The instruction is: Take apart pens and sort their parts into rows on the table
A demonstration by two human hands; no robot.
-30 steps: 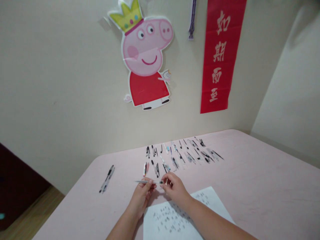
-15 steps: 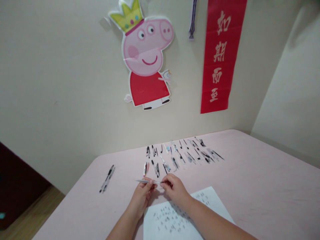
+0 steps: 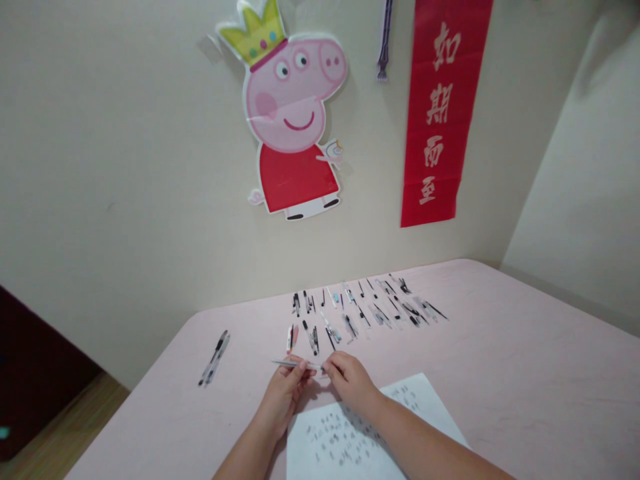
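Observation:
My left hand [image 3: 289, 388] is closed around the middle of a slim pen [image 3: 283, 363], which lies nearly level and points left. At the pen's other end, the fingertips of my right hand [image 3: 350, 381] pinch its dark tip; the exact part is hidden by the fingers. Below both hands a white sheet of paper [image 3: 320, 460] with rows of dark handwriting rests on the table, partly under my right forearm. Just beyond my hands lie several pen parts, among them a white and pink pen piece [image 3: 289, 339] and a black pen cap [image 3: 307, 327].
The table has a pink cover [image 3: 525, 373]. Two rows of taken-apart pens [image 3: 370, 307] stretch along its far side. Two whole pens [image 3: 215, 358] lie at the left. Behind stands a wall with a pig cutout [image 3: 295, 120] and a red banner [image 3: 443, 113].
My right hand has shifted slightly down, and its fingers have closed more tightly at the pen's end. The left hand and the pen stay nearly where they were.

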